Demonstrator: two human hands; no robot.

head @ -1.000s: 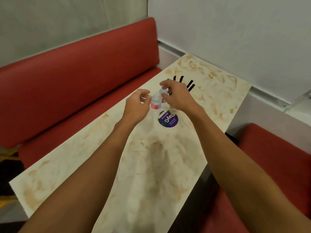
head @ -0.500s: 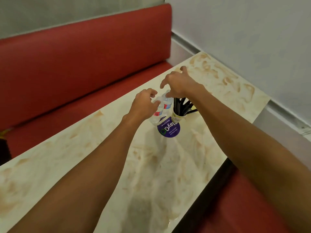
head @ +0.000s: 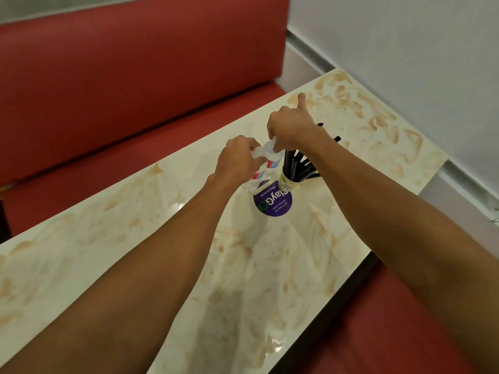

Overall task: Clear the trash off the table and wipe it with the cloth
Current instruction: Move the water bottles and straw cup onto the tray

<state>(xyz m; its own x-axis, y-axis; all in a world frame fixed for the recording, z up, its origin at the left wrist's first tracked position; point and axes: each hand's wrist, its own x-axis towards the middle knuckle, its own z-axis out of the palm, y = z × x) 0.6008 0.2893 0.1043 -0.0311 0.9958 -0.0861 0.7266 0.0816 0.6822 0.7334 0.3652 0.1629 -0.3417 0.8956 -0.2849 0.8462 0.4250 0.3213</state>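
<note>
Desk [head: 167,238], cream with brown swirls, carries two small clear bottles near its middle, side by side. Left grip [head: 237,163] is curled round the top of the left bottle [head: 256,177], which leans. Right grip [head: 290,128] pinches the cap end of the right bottle [head: 273,162], thumb sticking up. Whether either base rests on the desk cannot be told. Just right of the bottles stands a cup [head: 288,183] of black straws [head: 294,164], at the edge of a purple sticker [head: 272,203].
</note>
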